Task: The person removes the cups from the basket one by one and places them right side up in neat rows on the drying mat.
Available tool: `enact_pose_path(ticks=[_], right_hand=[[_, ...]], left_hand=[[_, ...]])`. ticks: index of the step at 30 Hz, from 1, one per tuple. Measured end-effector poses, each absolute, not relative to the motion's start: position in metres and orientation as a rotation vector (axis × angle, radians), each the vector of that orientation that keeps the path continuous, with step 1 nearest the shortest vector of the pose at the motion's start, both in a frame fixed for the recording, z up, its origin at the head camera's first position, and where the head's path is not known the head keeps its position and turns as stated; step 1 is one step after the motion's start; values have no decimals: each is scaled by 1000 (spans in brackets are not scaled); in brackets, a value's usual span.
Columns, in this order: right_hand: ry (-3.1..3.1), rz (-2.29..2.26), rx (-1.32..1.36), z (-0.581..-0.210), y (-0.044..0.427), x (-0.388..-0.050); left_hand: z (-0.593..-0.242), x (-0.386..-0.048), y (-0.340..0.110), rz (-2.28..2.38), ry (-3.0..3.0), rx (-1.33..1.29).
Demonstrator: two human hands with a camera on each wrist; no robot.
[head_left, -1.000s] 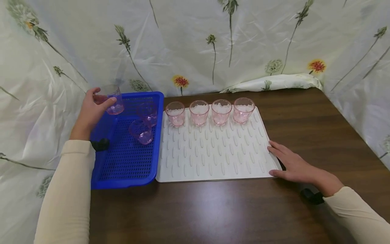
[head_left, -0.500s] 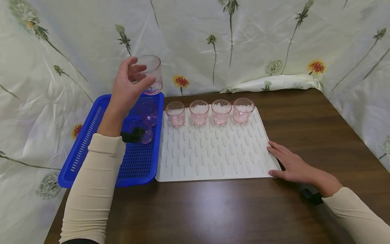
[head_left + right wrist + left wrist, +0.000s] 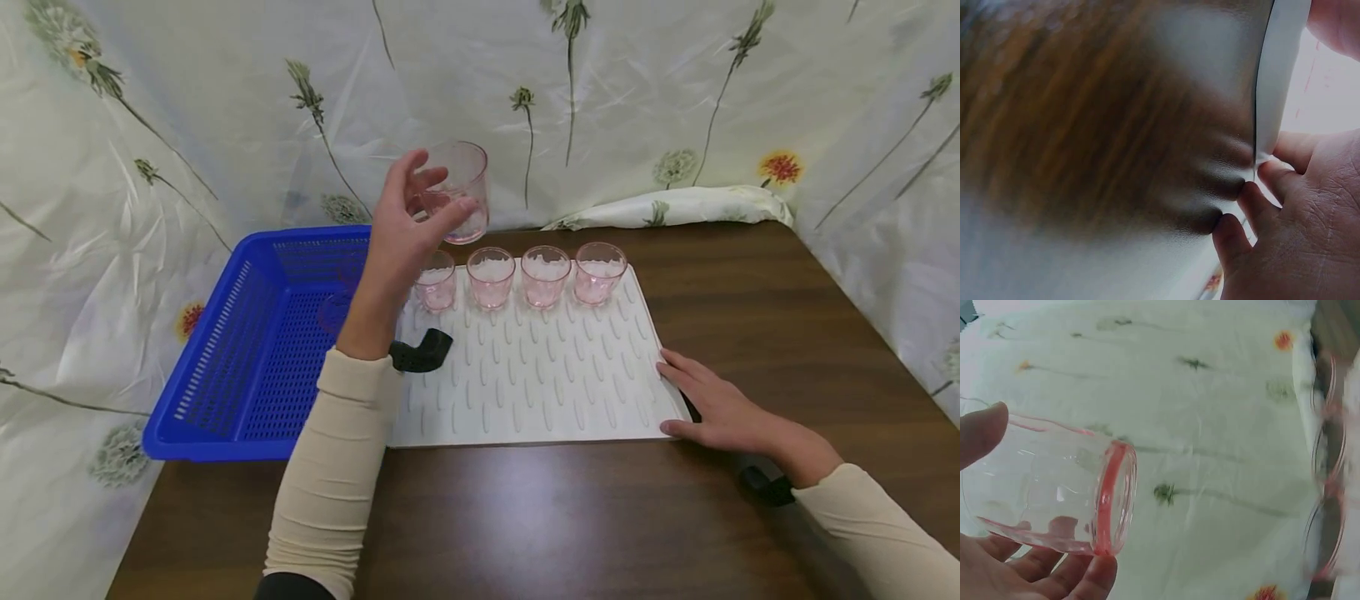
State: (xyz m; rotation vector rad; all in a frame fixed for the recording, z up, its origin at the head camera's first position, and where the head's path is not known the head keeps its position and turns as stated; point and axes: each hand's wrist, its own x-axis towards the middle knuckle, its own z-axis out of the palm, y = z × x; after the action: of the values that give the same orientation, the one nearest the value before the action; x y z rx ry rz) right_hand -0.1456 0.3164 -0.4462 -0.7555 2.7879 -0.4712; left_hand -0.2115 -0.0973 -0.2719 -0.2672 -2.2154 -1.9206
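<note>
My left hand holds a clear pinkish glass tumbler in the air above the left end of a row of glasses. The left wrist view shows the thumb on one side of this tumbler and the fingers beneath. Several matching glasses stand upright along the back of a white ribbed mat. At the mat's right edge, my right hand rests with fingers extended. In the right wrist view, its fingertips touch the table beside the edge.
A blue perforated basket stands left of the mat, with glasses inside, partly hidden by my left arm. Behind the brown wooden table hangs a floral curtain, whose folded hem lies along the back edge.
My left hand has lifted the tumbler from over the basket and carried it right, to above the mat's back left. My right hand has stayed in place.
</note>
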Motion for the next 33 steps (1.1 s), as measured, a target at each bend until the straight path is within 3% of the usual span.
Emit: enact_pose_path(ticks=[6, 21, 33], right_hand=[[2791, -475, -771, -446, 315, -145], [2785, -481, -769, -447, 318, -146], [2801, -464, -783, -446, 316, -146]], left_hand=[[-300, -198, -65, -1998, -2183, -264], [-385, -188, -48, -1965, -2189, 297], [-412, -192, -54, -1828, -2282, 500]])
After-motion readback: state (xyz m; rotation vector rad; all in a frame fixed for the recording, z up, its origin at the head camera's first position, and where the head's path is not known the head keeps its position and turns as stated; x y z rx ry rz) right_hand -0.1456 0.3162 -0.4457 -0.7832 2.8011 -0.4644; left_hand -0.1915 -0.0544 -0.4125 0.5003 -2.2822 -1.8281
